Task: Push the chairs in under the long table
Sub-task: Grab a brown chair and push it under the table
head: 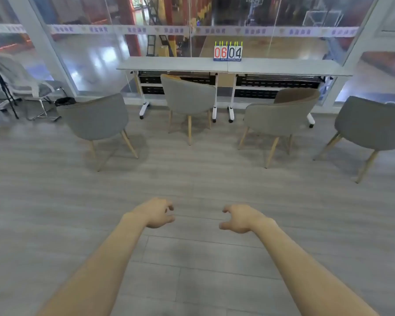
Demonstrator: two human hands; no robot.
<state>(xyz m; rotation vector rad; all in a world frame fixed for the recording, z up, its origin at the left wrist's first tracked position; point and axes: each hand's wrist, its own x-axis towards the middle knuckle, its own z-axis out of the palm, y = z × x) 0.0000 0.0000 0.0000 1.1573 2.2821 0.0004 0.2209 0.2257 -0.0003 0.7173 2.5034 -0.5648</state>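
A long white table [173, 64] stands against the glass wall. Several grey tub chairs with wooden legs face it. The left chair [96, 117] stands away from the table, beyond its left end. The second chair [187, 96] has its seat partly under the table. The third chair [281, 117] is angled and stands back from the table. The far right chair [372, 124] stands off past the table's right end. My left hand [157, 214] and my right hand [240, 218] hover over the bare floor, well short of the chairs, fingers curled and apart, holding nothing.
A flip scoreboard [227, 52] reading 06 and 04 sits on the table. A white folding chair [16, 85] and a black stand are at the far left. Grey wood-look floor [192, 174] stretches between me and the chairs.
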